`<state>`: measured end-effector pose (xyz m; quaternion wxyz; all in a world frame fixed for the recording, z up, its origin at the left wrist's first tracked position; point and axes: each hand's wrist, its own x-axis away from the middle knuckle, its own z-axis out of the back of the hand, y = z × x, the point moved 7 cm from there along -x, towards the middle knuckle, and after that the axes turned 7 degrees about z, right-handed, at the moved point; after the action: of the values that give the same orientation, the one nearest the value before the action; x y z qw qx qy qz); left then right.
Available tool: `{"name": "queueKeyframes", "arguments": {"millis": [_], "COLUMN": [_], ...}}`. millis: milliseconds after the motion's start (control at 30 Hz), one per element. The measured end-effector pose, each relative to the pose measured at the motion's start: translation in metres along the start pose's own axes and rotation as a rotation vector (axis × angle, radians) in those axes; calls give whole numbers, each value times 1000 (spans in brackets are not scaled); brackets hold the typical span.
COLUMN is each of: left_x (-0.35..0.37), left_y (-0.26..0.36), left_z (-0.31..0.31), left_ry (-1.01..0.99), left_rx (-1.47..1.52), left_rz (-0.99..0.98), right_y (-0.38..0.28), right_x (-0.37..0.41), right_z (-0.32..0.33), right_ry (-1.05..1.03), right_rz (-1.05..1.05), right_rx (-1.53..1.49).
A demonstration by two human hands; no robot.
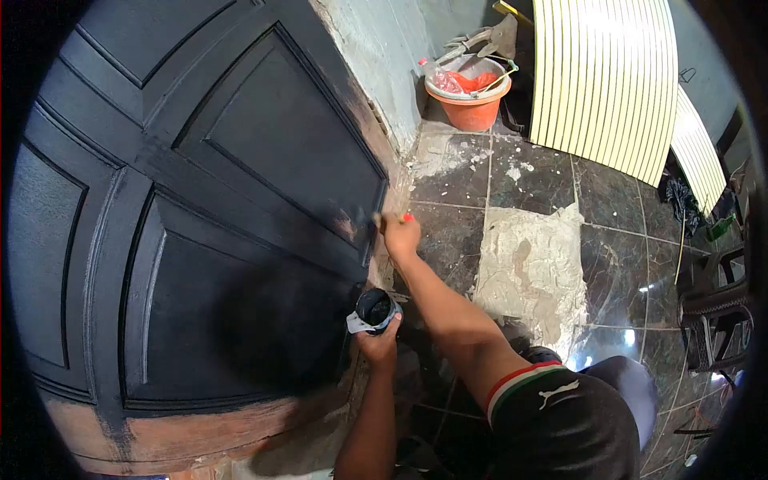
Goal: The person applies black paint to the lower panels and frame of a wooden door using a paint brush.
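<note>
A large panelled door (200, 200) fills the left side, mostly coated in black paint, with bare brown wood along its bottom and right edge. My right hand (400, 234) grips a paintbrush with a red handle tip (406, 217), its bristles against the door's right edge. My left hand (378, 344) holds a small can of black paint (374, 308) close to the door, below the right hand.
An orange bucket (472, 108) with tools stands by the grey wall at the back. Cream ribbed panels (608, 80) lean at the upper right. The dark tiled floor carries a patch of pale cement (532, 272). Dark chairs (716, 312) sit at the right.
</note>
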<state>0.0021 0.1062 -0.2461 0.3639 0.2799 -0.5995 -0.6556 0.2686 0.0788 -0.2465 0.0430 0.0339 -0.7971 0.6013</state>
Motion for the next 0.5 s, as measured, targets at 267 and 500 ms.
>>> {"name": "queueKeyframes", "arguments": {"millis": [267, 500], "left_x": [13, 8], "left_y": [28, 21], "left_z": [-8, -6], "left_ry": [-11, 0], "left_rx": [58, 44], "left_rz": [-9, -84], "right_y": [-122, -102], "right_x": [27, 35], "right_z": [-36, -30], "right_ry": [-118, -76], "right_rz": [116, 38], "right_rx": [-142, -344]}}
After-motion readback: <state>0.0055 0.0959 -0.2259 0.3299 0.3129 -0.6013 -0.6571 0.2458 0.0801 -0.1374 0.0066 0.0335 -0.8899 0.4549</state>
